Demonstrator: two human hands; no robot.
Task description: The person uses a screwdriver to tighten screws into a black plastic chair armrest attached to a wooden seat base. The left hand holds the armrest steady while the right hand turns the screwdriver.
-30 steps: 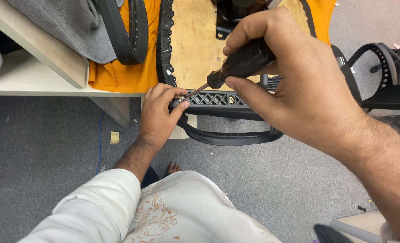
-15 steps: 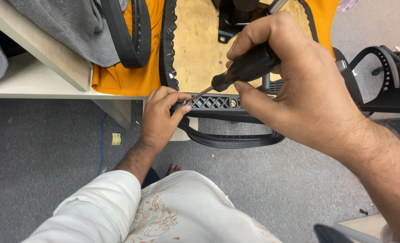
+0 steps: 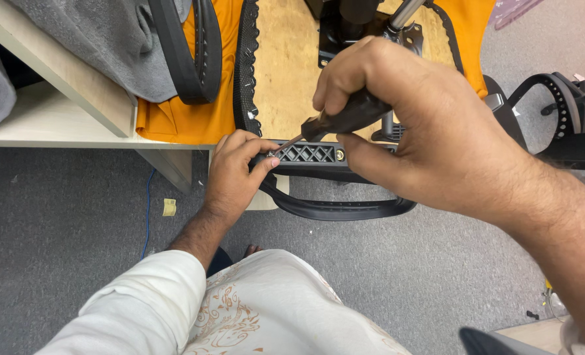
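My right hand [image 3: 424, 125] grips the black handle of a screwdriver [image 3: 341, 118], its metal tip angled down-left onto the end of a black plastic armrest bracket [image 3: 312, 156] with a lattice pattern. My left hand [image 3: 233, 174] pinches that end of the bracket, fingers right at the screwdriver tip. The bracket belongs to an upturned chair seat with a bare wooden underside [image 3: 286, 79], black edge trim and orange fabric [image 3: 174, 118]. A curved black armrest loop [image 3: 332, 209] hangs below the bracket.
A light wooden shelf [image 3: 49, 125] carries grey fabric [image 3: 101, 39] at the upper left. The chair's black metal mount [image 3: 351, 26] sits at top centre. Another black chair part [image 3: 562, 112] stands at the right. Grey carpet [image 3: 62, 223] lies below, with a blue cable [image 3: 149, 210].
My view has shifted slightly; both hands stay on the bracket and screwdriver, with the screwdriver handle turned a little in my right hand.
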